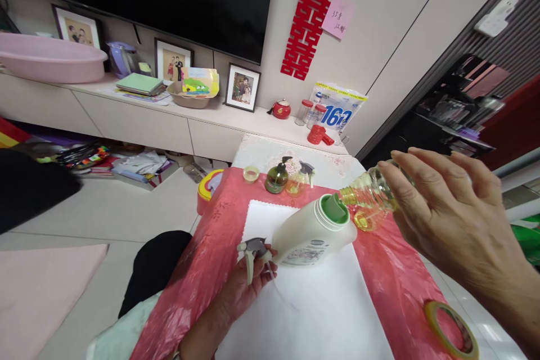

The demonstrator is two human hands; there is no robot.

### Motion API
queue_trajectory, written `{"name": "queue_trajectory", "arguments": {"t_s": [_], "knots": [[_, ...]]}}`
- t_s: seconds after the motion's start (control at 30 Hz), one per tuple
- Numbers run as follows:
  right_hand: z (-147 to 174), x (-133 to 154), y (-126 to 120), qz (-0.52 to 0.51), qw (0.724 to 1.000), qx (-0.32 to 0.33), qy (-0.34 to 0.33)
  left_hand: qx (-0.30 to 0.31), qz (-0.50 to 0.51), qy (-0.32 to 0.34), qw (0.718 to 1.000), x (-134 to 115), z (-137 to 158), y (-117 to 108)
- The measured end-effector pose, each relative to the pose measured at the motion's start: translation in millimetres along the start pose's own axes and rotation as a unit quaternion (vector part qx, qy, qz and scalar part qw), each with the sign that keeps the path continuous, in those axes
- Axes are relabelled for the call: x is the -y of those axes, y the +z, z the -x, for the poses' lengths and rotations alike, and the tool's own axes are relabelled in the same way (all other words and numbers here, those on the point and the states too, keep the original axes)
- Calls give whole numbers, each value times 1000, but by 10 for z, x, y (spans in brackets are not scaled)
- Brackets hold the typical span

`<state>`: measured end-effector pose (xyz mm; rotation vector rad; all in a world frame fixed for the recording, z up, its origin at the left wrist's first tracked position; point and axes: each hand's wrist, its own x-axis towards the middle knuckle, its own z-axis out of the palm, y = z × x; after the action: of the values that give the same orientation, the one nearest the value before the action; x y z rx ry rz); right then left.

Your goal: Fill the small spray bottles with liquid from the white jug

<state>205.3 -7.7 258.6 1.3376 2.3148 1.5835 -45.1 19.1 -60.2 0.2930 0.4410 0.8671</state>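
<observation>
My right hand [451,208] grips a clear bottle [375,185] with yellowish liquid in it. The bottle is tilted, its neck at the green-lined mouth of a large white jug [312,236]. A grey and white spray trigger head [255,247] is held in my left hand [248,287], its thin clear tube hanging down. The fingers of that hand are next to the jug's lower left side. Beneath the jug lies a white sheet [320,304] on a red plastic-covered table [189,287].
Behind the jug stand a green pump bottle [277,179], a spray bottle [296,184] and a small round dish [251,174]. Yellow liquid shows in a clear container [366,219] right of the jug. A tape roll [468,337] lies at the table's right edge. A cabinet [147,121] runs along the wall.
</observation>
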Motion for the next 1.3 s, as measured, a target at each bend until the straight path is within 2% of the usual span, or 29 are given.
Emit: {"name": "queue_trajectory", "arguments": {"t_s": [0.17,0.33,0.97,1.03,1.17,1.23,1.3], "knots": [[-4,-24,8,2,1000,1,-12,14,4,4,1000,6,-6,-13],[-33,-24,-9,12,999,-16,-35,3,2,3,1000,-4,1,16],[-74,53,0,-19,998,-55,-35,-1,-4,8,1000,0,2,28],[-27,65,42,-22,999,-38,-16,-4,-6,7,1000,-6,0,34],[169,89,69,-82,993,32,72,-7,-7,5,1000,-19,1,74],[337,133,32,-149,978,65,127,-9,-3,14,1000,-23,8,103],[548,233,-34,-220,951,96,197,-14,4,21,1000,-30,16,120]]}}
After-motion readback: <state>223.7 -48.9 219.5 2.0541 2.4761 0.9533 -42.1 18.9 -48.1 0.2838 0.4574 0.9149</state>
